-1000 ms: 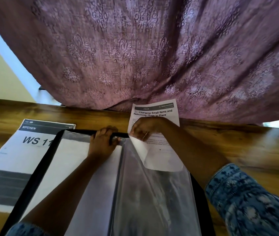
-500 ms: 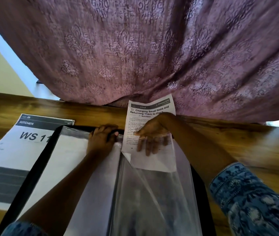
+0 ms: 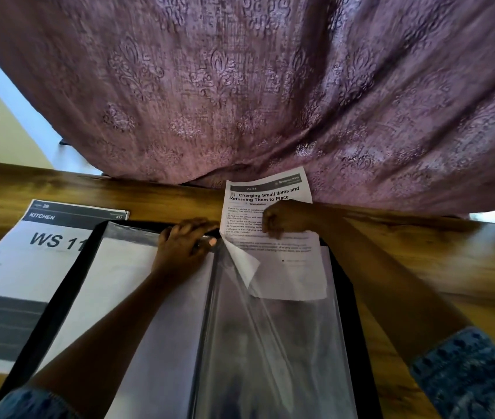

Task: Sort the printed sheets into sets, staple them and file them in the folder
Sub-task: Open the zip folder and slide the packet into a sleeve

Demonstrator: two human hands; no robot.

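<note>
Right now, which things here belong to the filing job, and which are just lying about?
In the job: Charging Small Items sheet, pinched by right grip; clear sleeve, held by left grip; black folder; WS 11 sheet.
Lying about: purple curtain; wooden table.

Upper sheet: "Charging Small Items and Returning Them to Place". Left sheet: "KITCHEN", "WS 11".

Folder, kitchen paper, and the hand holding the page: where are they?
folder (image 3: 72, 282): head view, black left edge.
kitchen paper (image 3: 19, 267): head view, white part below "WS 11".
right hand (image 3: 288, 219): head view, knuckles, pinching the page (image 3: 270, 195).
</note>
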